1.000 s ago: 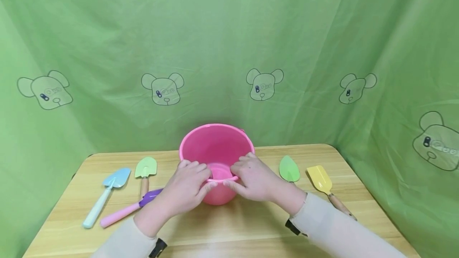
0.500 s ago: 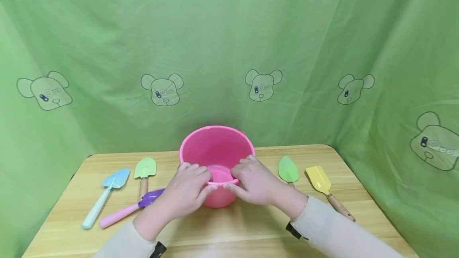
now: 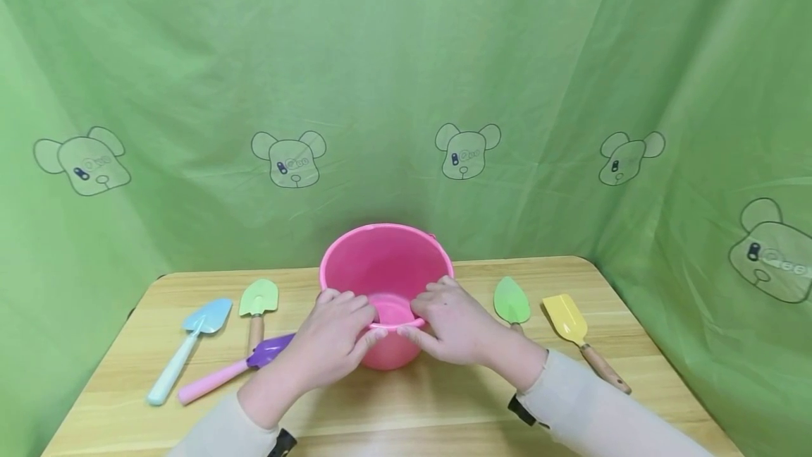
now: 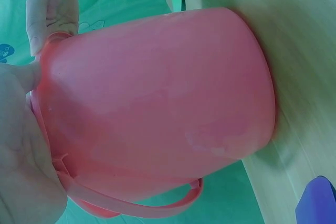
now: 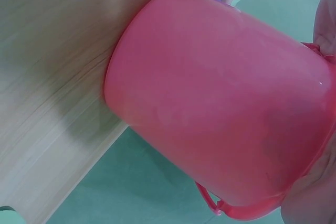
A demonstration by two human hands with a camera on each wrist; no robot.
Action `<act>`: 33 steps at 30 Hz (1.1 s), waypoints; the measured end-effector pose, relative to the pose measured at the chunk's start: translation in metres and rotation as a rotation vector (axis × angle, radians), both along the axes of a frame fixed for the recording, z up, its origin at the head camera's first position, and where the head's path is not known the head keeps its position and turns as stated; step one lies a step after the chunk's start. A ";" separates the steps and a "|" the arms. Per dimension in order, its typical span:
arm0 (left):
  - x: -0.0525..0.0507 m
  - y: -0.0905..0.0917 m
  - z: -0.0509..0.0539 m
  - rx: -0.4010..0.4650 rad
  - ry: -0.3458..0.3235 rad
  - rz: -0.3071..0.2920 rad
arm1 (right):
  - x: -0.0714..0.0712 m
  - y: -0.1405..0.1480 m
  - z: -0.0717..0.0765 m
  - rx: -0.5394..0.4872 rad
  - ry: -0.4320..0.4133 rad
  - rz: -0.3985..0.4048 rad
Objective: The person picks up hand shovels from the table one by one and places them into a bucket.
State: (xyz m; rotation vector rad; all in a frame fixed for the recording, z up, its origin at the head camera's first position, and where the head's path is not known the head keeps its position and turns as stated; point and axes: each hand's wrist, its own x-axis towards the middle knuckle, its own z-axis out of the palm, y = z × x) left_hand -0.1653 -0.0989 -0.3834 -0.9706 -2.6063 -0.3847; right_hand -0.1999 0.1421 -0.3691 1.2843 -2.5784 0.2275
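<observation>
Bucket [image 3: 387,259], pink, stands mid-table [image 3: 380,422], its inside visible. Left hand [image 3: 336,333] and right hand [image 3: 453,319] grip the near rim [image 3: 396,326], a short gap between them; fingers inside, thumbs outside. Left of bucket, three tools: blue trowel [image 3: 188,344] outermost, pale handle toward the near edge; light green trowel [image 3: 258,302], wooden handle; purple trowel [image 3: 265,352], pink handle, blade partly hidden by left arm [image 3: 273,392]. Right of bucket, two: green trowel [image 3: 511,302], handle mostly hidden by right arm [image 3: 515,355]; yellow trowel [image 3: 567,319] farther out, wooden handle. Pale sleeves [image 3: 590,397]. Backdrop: green curtain [image 3: 393,69], printed with outlined animal heads.
</observation>
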 end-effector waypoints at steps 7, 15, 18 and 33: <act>0.001 0.000 0.001 -0.003 -0.006 0.004 | 0.000 0.000 0.000 0.009 -0.005 -0.002; 0.000 0.000 0.000 0.006 0.010 -0.006 | -0.001 0.001 -0.001 0.013 -0.002 -0.007; 0.000 0.000 -0.001 0.009 0.013 -0.006 | -0.001 0.001 -0.001 0.018 -0.002 -0.009; -0.001 0.000 -0.002 0.071 0.010 -0.015 | -0.003 0.002 -0.003 0.015 0.024 0.008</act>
